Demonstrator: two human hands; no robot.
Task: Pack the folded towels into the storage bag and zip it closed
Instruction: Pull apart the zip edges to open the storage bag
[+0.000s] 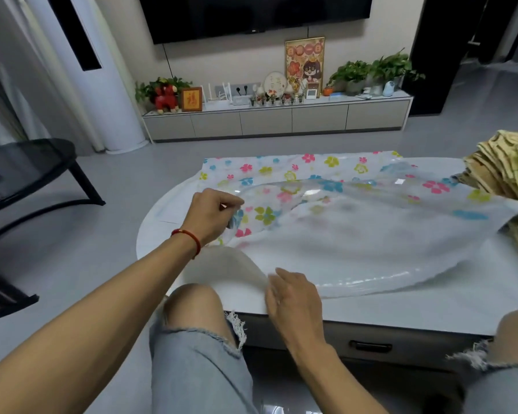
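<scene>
Translucent plastic storage bag with coloured flower print (335, 231) spread flat across white oval surface (416, 309); stack of folded yellow-green towels (512, 180) at right edge, touching bag. Left hand (213, 215), red cord at wrist, fingers pinched on bag's upper layer at its left end; right hand (293, 297) at near edge, fingers loosely curled against plastic, blurred; grip cannot be told.
</scene>
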